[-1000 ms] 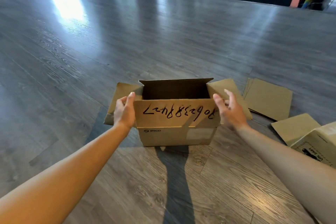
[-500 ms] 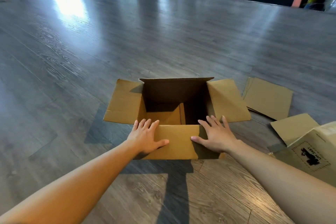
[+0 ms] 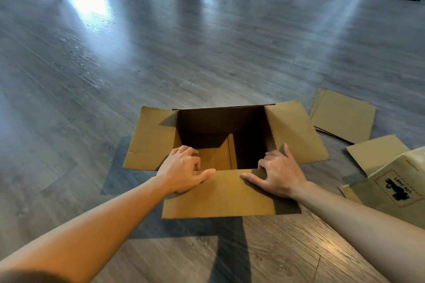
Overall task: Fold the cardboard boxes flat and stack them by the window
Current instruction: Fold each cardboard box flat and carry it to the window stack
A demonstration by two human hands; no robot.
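Open cardboard box upright on grey wood floor, all four flaps splayed out; left hand hooks curled fingers over the near rim, thumb lying on the near flap; right hand grips the same rim likewise, thumb flat on the flap; flattened cardboard lies just right; another box at right edge.

Open wood floor across the upper and left frame — wide passage. Crowded at right: flat cardboard sheets near the open box, second box at lower right edge — narrow gaps between.
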